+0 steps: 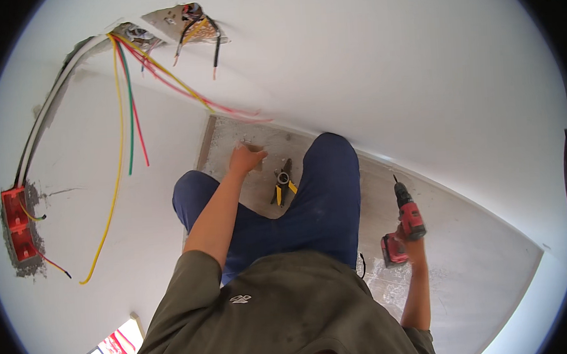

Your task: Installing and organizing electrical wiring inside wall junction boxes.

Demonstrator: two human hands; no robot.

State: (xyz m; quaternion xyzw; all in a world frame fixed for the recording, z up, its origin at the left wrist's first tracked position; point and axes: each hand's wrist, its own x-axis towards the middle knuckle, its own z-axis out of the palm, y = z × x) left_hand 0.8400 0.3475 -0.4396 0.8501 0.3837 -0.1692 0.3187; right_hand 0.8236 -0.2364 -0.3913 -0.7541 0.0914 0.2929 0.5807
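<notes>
Presently on hand — one red-and-black cordless drill [411, 220], at right over the floor [467, 257], its bit toward the far wall. Right hand [413, 242]: fingers clamped on the drill's grip. Left hand [248, 157]: low over the floor at the far left, beside a small brown piece [254, 148]; whether the fingers close on it or stand apart, cannot tell.

Between the knees, on the floor: one hand tool with yellow-and-black handles [284, 184], lying loose, held by neither hand.

Fittings, left: red wall box, double [20, 219], seated in the wall, uncovered, short wire ends protruding; white conduit [49, 103], laid in its groove up to the wall opening [167, 21].

Wires: yellow wire [119, 96], green wire [129, 121] and red wires [183, 89], drawn out, hanging free; black wires [216, 49], ends stripped bare.

Standing, as judged: conduit and box placed — joining, covering and groove-filling not yet done.
</notes>
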